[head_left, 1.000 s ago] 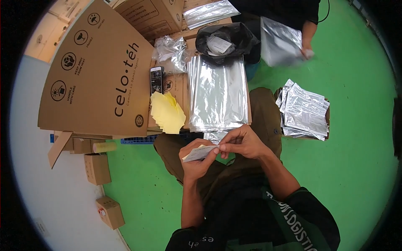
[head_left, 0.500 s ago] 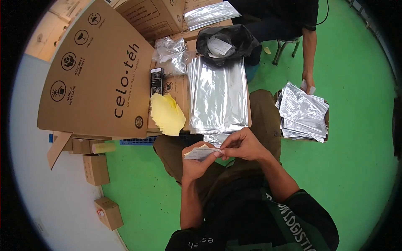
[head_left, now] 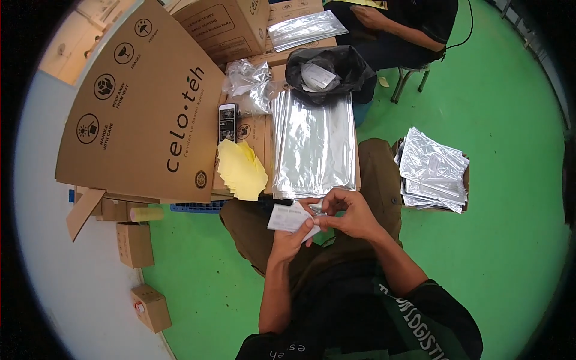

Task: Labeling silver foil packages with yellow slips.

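Observation:
Above my lap, my left hand (head_left: 291, 245) grips several white printed labels (head_left: 287, 218), thumb on top. The fingers of my right hand (head_left: 354, 215) are pinched together at the labels' right edge, touching my left fingertips. A bit of silver material shows between the two hands; what it belongs to is hidden. Just beyond them lies a stack of flat silver pouches (head_left: 315, 147) on cardboard. To its left are fanned yellow paper sheets (head_left: 242, 171). A black plastic bag (head_left: 355, 67) with white labels inside sits at the stack's far end.
A large cardboard box (head_left: 141, 114) stands at the left, near a phone (head_left: 227, 123) and a clear plastic bag (head_left: 249, 84). More silver pouches (head_left: 309, 30) lie farther back. On the green floor at right, a carton holds silver pouches (head_left: 432, 165). Another person sits at the far right.
The labels in my left hand have turned to show their printed faces more fully. The other person's hand has left the carton of pouches and is back over their lap.

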